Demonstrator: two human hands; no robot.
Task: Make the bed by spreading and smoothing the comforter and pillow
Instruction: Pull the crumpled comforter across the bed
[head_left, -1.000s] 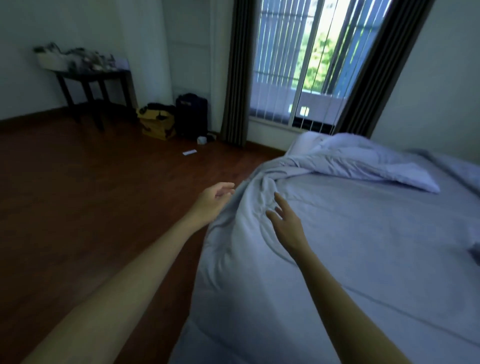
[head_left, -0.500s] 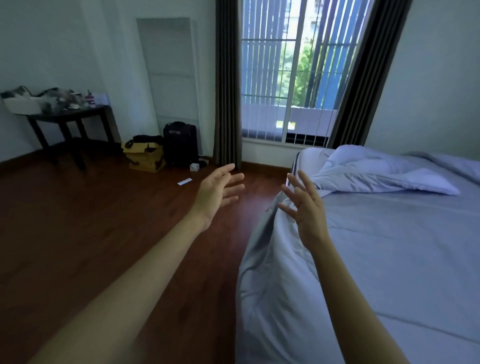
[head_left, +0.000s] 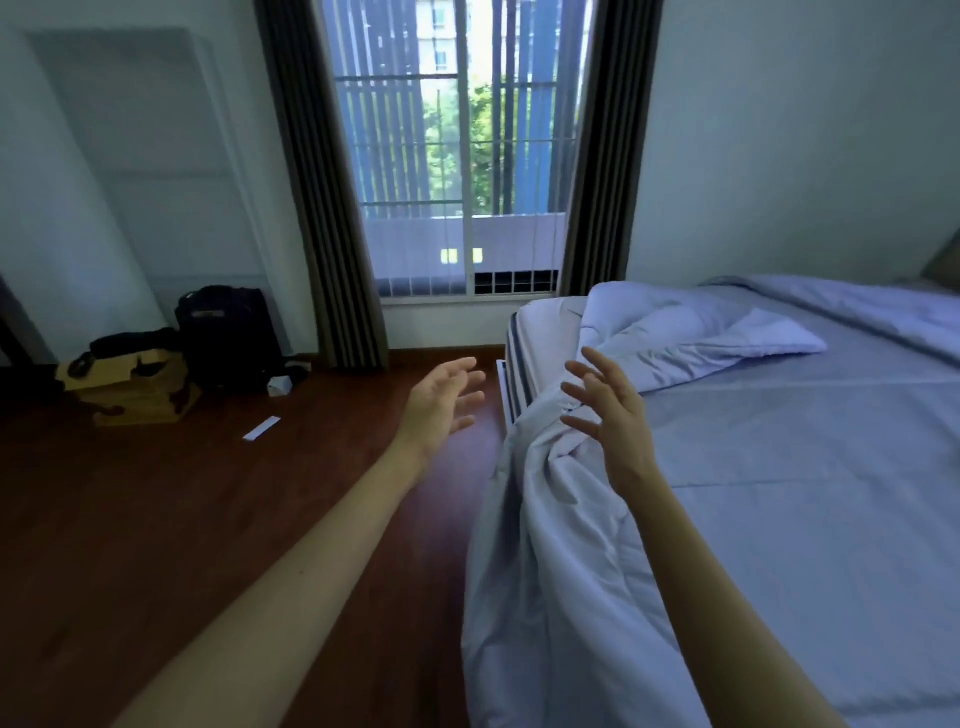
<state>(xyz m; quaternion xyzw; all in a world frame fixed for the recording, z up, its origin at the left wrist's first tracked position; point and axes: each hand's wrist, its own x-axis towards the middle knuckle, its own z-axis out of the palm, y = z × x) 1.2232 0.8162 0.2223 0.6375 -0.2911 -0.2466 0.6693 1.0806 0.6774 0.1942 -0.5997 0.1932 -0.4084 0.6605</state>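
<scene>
With my fingers fanned wide on both sides and nothing held in either, I am reaching toward the bunched edge of the comforter (head_left: 545, 519), which hangs in soft twisted folds down the side of the mattress (head_left: 519, 364) in front of me while the rest lies flat across the bed. My right hand (head_left: 608, 410) hovers, fingers spread, just over the knot of gathered fabric at the mattress edge; whether the fingertips brush it I cannot tell. My left hand (head_left: 441, 405) floats palm inward over the wooden floor (head_left: 156, 519), beside the bed and apart from the cloth. The quilted cover looks light, limp and puffy, so I judge it will drape and slide rather than hold a shape, and the crumpled ridge near my right hand seems the place to pinch. Farther up, a pillow (head_left: 727, 338) lies rumpled near the window (head_left: 467, 182). Both forearms stretch forward, nearly straight.
</scene>
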